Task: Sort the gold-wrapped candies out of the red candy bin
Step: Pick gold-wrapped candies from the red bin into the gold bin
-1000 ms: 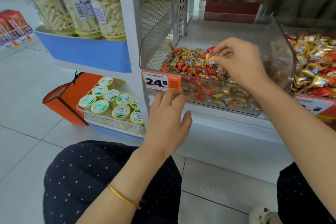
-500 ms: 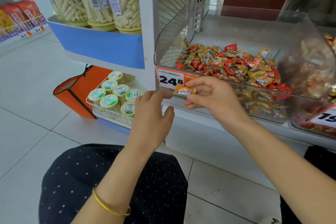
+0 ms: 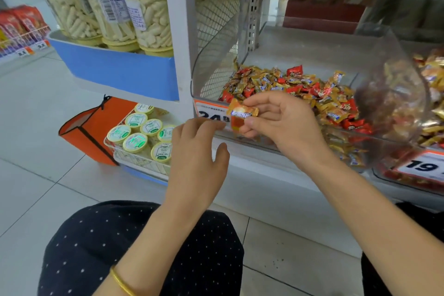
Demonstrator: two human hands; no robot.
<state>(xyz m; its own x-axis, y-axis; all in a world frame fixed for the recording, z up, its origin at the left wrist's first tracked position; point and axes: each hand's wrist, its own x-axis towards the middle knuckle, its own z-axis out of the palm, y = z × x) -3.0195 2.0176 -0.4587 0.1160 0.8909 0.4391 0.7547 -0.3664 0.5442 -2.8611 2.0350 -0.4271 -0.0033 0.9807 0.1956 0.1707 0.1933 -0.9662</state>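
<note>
A clear plastic candy bin (image 3: 216,55) on the white shelf holds a heap of red and gold wrapped candies (image 3: 300,94). My right hand (image 3: 281,120) pinches one gold-wrapped candy (image 3: 241,115) between thumb and fingers, in front of the bin's price tag. My left hand (image 3: 197,158) hovers just below and left of that candy, fingers loosely curled, holding nothing that I can see. A gold bangle sits on my left wrist.
A second clear bin (image 3: 408,103) with gold and red candies stands to the right, tagged 19. Tall jars of pale snack sticks (image 3: 134,17) sit on a blue shelf at left. Below are green-lidded cups (image 3: 139,132) in a wire basket and an orange bag (image 3: 89,127) on the tiled floor.
My right hand lifted a gold candy out of the bin and brought it down and left to the front of the price tag. My left hand stayed just below it.
</note>
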